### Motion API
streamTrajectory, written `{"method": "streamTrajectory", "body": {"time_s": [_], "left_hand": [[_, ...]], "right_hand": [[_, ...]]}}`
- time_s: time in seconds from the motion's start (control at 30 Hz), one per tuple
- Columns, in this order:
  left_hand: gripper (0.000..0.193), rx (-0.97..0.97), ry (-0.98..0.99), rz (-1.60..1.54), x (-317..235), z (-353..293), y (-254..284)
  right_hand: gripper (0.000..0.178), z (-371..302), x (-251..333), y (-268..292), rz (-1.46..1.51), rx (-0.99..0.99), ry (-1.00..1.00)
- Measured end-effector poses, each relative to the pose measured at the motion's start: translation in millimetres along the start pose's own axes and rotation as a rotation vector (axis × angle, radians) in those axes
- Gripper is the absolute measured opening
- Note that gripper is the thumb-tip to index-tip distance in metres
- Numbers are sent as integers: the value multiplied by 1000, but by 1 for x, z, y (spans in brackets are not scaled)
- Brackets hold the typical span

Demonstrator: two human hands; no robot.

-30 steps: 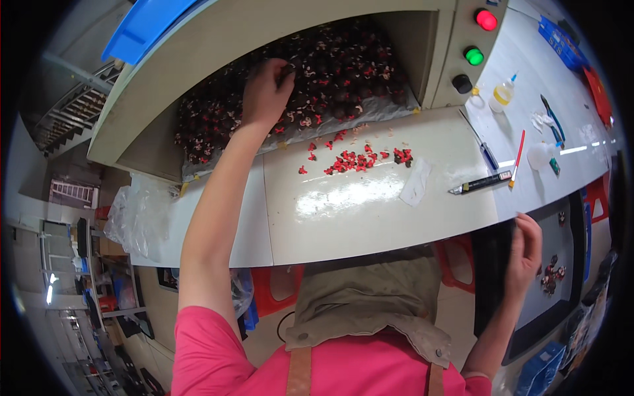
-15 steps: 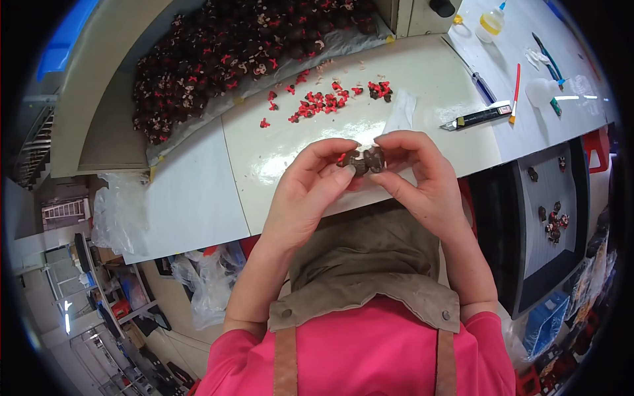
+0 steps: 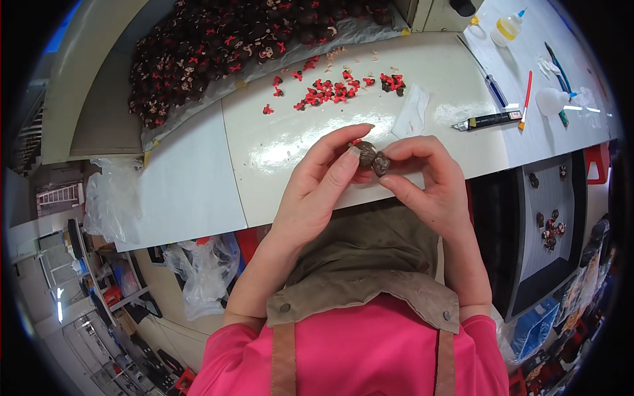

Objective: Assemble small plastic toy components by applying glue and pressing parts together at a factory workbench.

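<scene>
Above the near edge of the bench, my left hand (image 3: pixel 316 181) is closed on a dark brown rounded figurine part (image 3: pixel 366 152), pinched between thumb and fingers, with a bit of red by its top. My right hand (image 3: pixel 432 181) pinches a smaller dark brown lump (image 3: pixel 381 164) between thumb and forefinger. The two pieces touch; whether they are joined I cannot tell. Beyond my hands, small red and dark brown parts (image 3: pixel 330 91) lie scattered on the bench. A folded white paper (image 3: pixel 412 113) lies just past my right hand.
A heap of dark brown figurines (image 3: pixel 218 59) with red bits fills the box at the back left. A utility knife (image 3: pixel 487 121), screwdriver (image 3: pixel 495 90), red-handled brush (image 3: pixel 526 99) and yellow-banded bottle (image 3: pixel 506 30) lie to the right. A dark tray (image 3: pixel 543 264) stands below, right of my lap.
The pieces between my hands have been turned, and the smaller lump now shows at the right hand's fingertips. Both hands sit slightly further right in the picture, and the whole view has shifted a little.
</scene>
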State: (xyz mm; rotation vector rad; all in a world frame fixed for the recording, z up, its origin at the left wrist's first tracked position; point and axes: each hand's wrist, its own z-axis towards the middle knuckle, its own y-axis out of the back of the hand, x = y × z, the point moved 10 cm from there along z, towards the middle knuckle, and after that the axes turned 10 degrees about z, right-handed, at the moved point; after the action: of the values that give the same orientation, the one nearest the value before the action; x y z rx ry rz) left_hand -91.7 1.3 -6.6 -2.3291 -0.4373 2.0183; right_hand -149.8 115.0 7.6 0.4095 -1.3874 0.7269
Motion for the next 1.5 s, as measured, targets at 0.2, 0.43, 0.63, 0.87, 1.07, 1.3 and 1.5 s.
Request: {"method": "streamTrajectory", "body": {"time_s": [0.2, 0.43, 0.63, 0.87, 1.07, 1.3, 1.5], "left_hand": [[31, 31, 31, 97, 1, 0, -1], [27, 29, 102, 171, 4, 0, -2], [27, 47, 120, 171, 4, 0, -4], [27, 42, 158, 168, 8, 1, -4], [28, 31, 112, 208, 2, 1, -4], [36, 102, -41, 247, -7, -1, -14], [44, 216, 99, 88, -1, -8, -16]], "right_hand": [[33, 1, 12, -3, -99, -28, 178], [37, -2, 12, -7, -118, -10, 193], [34, -4, 7, -5, -53, -14, 187], [33, -4, 3, -4, -53, -28, 172], [33, -4, 6, -4, -75, -52, 201], [34, -5, 16, -4, -242, -110, 298], [39, -2, 28, -10, -236, 2, 397]]}}
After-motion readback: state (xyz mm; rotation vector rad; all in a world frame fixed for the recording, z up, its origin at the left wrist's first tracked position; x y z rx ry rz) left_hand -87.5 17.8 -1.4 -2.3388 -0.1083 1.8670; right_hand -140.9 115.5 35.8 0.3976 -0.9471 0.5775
